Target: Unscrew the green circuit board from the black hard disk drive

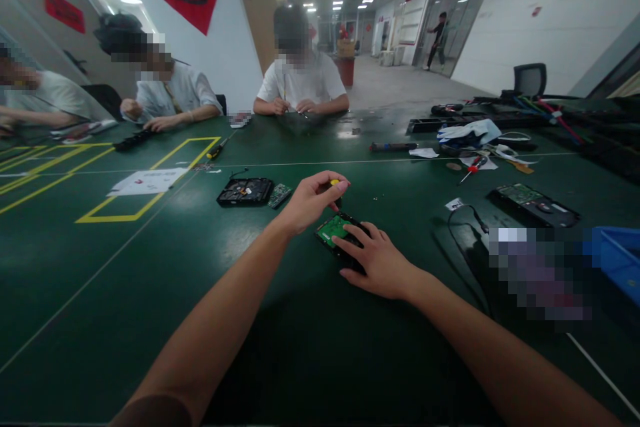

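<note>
A hard drive with a green circuit board (331, 229) lies face up on the table in front of me. My left hand (314, 200) is closed around a screwdriver with a yellow handle end (335, 183), held upright over the drive's far edge; its tip is hard to make out. My right hand (383, 260) grips the drive from the right, fingers across the board and thumb at the near side. Left of the drive are another hard drive (245, 191), dark and opened-looking, and a loose circuit board (279, 196).
Tiny screws (376, 198) lie beyond my hands. To the right are a hard drive (534, 205), a blurred device with a cable (535, 273), a blue bin (617, 257), a red screwdriver (473, 169) and gloves (470, 133). A co-worker (301, 83) sits opposite; others sit left.
</note>
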`<state>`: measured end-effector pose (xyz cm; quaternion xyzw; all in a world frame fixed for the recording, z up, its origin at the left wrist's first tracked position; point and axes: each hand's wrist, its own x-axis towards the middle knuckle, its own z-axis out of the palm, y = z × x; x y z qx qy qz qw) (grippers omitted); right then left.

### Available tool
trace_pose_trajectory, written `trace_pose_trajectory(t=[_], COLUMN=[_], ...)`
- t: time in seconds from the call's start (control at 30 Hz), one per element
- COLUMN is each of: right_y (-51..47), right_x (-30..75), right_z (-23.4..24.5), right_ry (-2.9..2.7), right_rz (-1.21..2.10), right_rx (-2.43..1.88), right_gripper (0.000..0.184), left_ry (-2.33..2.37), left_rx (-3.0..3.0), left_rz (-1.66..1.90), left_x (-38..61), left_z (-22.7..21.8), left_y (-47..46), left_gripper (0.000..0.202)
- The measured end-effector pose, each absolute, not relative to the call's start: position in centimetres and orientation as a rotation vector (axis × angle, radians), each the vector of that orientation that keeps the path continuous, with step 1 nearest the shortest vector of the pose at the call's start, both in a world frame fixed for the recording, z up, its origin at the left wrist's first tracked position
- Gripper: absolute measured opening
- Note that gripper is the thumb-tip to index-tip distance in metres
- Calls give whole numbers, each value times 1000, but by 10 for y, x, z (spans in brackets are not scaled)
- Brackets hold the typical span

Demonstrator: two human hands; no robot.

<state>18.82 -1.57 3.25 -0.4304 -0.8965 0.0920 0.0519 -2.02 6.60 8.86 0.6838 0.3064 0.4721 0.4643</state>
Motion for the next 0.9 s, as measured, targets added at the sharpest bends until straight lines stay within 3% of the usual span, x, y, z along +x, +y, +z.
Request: trace_pose_trajectory(t=[0.53,0.9], right_y=[-15,-15], right_x=[191,190], right_z=[28,31], right_ry=[-2726,-2739], right_rz=[262,283], right_rx=[-1290,-1318], right_gripper=[70,72], left_ry=[565,797], left_rx=[1550,1630], left_rz=[995,1177], left_x=[-25,-23], left_z=[90,86], left_y=[66,70], left_gripper=[28,32])
